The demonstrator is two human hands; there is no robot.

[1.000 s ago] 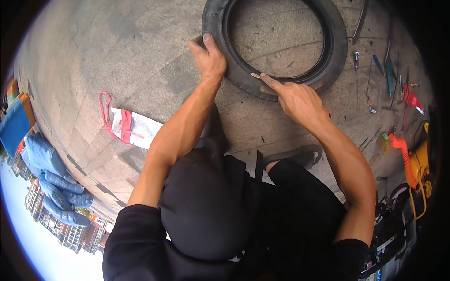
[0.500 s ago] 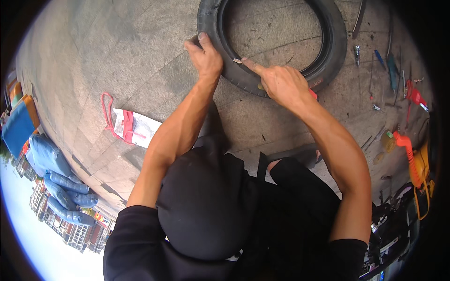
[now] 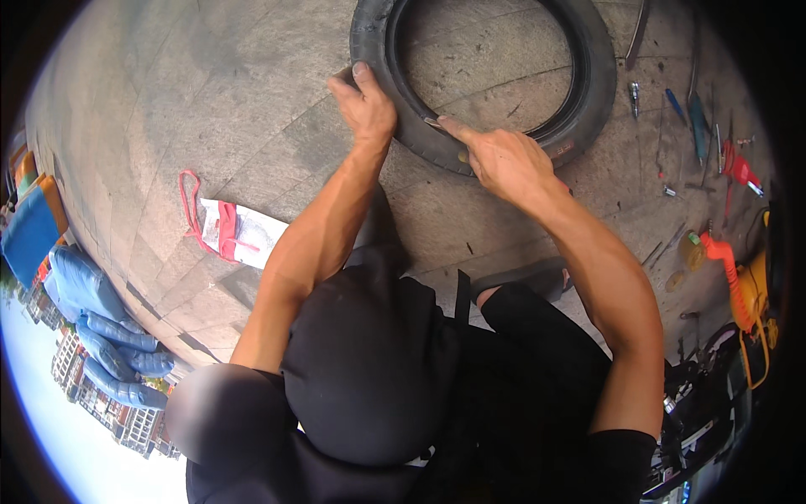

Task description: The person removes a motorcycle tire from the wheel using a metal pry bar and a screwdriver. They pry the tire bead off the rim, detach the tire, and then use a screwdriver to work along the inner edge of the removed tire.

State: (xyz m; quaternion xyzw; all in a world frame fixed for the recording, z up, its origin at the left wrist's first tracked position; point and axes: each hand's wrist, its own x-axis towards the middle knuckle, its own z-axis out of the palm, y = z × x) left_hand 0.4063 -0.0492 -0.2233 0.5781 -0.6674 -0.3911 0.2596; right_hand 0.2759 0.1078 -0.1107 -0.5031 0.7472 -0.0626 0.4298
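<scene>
A black tyre (image 3: 598, 92) lies flat on the paving at the top. My left hand (image 3: 366, 107) is closed against its left outer side, thumb up and fingers curled at the tread. In my closed right hand (image 3: 509, 161) is a slim tool, whose pale flat tip (image 3: 431, 123) sticks out past the stretched index finger onto the tyre's inner edge, at the near left. A bit of red shows by the right wrist and may be the tool's other end. My palm hides most of the tool, so its exact kind is unclear.
Right of the tyre lie several tools, among them a blue-handled one (image 3: 698, 128), a red one (image 3: 739, 168) and an orange coiled hose (image 3: 729, 256). A white packet with a red strap (image 3: 239, 233) lies left of my forearm. A person's jeans (image 3: 92, 286) show far left.
My right hand and the tool tip have shifted slightly toward me along the tyre's inner edge. The left hand keeps its place on the tyre.
</scene>
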